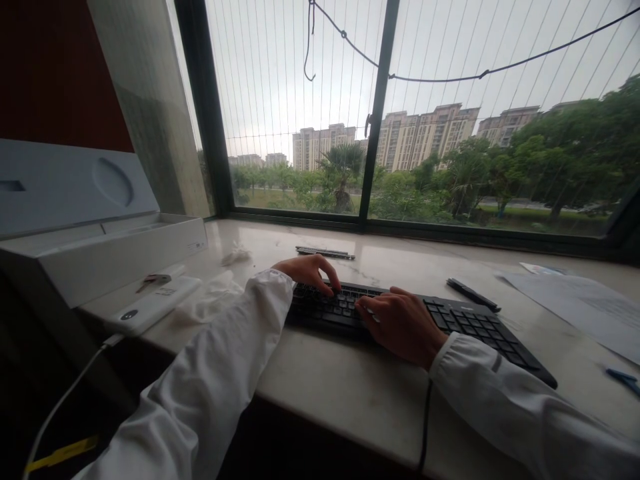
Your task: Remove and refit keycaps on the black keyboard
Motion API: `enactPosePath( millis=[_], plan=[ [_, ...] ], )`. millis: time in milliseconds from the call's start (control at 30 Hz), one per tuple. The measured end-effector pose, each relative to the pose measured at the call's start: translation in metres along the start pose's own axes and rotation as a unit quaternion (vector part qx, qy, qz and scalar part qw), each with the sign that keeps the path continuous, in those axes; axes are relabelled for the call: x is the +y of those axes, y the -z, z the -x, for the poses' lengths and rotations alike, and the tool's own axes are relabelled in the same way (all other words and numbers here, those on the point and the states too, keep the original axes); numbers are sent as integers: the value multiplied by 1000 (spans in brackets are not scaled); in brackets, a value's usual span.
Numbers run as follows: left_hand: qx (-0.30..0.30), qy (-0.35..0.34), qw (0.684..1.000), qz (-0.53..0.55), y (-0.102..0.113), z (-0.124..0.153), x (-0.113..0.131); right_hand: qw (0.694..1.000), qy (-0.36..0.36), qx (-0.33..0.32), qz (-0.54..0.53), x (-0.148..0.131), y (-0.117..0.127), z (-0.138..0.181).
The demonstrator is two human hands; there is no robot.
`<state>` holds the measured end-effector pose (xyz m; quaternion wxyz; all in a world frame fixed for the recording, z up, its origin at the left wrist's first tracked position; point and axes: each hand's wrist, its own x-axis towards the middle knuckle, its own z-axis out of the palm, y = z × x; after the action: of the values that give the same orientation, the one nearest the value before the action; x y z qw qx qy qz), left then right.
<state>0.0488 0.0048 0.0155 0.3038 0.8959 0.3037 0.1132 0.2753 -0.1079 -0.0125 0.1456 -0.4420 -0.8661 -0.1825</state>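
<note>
A black keyboard (pixel 467 325) lies slantwise on the pale marble-like sill under both hands. My left hand (pixel 311 270) rests over its left part, thumb and index finger curved together in a pinch at the keys. Whatever sits between those fingertips is too small to make out. My right hand (pixel 400 323) is bent low over the keyboard's middle, its fingers drawn together close to the left fingertips. A tiny pale spot shows near the right fingers, and I cannot tell what it is. From beneath the right wrist a black cable (pixel 426 427) runs down over the edge.
Thin dark sticks (pixel 325 253) lie behind the keyboard, and a black pen-like object (pixel 473 295) rests behind its right part. On the left are an open white box (pixel 125 257), a white power bank (pixel 157 303) and crumpled tissue (pixel 210 298). Papers (pixel 575 307) spread at right.
</note>
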Motion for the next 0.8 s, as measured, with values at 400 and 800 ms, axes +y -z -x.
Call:
enactPosePath(
  millis=[400, 800],
  plan=[
    [1, 9, 1000, 25, 0, -3, -7, 1000, 1, -5, -6, 0, -1, 0],
    [-3, 21, 1000, 4, -2, 0, 0, 1000, 2, -5, -11, -1, 1, 0]
  ],
)
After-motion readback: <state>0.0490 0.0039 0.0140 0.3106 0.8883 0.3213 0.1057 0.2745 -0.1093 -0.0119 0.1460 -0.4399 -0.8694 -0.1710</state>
